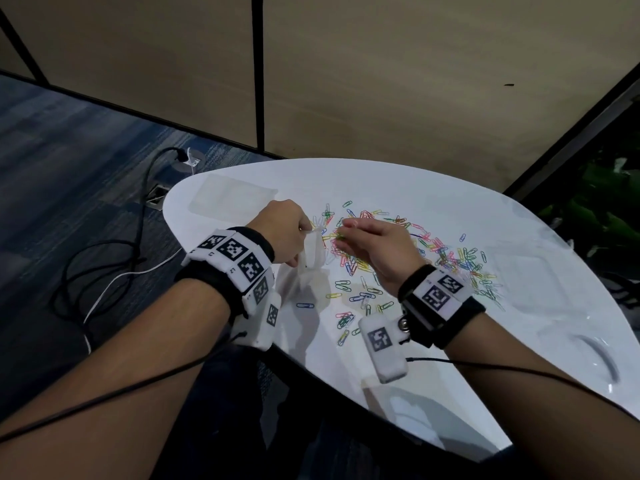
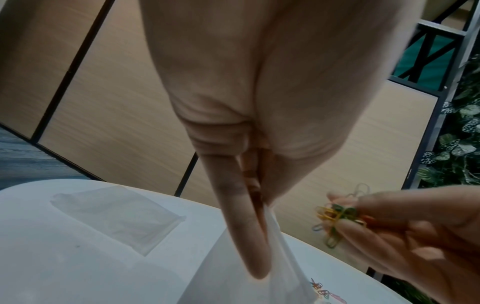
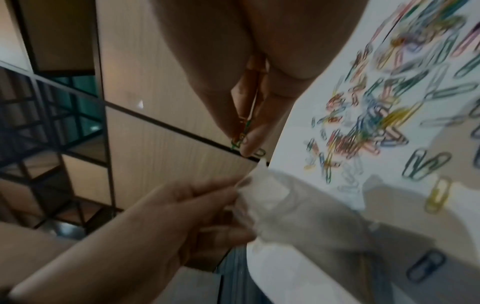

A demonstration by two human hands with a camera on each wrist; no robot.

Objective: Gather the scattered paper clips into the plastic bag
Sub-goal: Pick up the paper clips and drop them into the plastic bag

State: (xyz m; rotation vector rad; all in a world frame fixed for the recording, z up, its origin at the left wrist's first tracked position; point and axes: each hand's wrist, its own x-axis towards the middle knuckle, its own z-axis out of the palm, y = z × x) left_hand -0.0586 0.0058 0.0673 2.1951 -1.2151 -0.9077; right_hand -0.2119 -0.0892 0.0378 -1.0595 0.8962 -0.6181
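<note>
Coloured paper clips [image 1: 408,251] lie scattered across the middle of the white table [image 1: 450,188]. My left hand [image 1: 287,233] pinches the top edge of a clear plastic bag [image 1: 311,258], which hangs down to the table; the same bag [image 2: 259,267] shows in the left wrist view, and in the right wrist view as the bag [image 3: 280,197]. My right hand [image 1: 349,226] hovers just right of the bag's mouth, pinching a small bunch of yellow and green clips [image 2: 335,216]. These held clips [image 3: 244,133] poke out between its fingertips.
Another clear bag [image 1: 232,197] lies flat at the table's far left, and one more [image 1: 526,275] at the right. Loose clips [image 1: 346,320] lie near the front edge. Cables [image 1: 104,271] trail over the blue carpet on the left. Beige wall panels stand behind.
</note>
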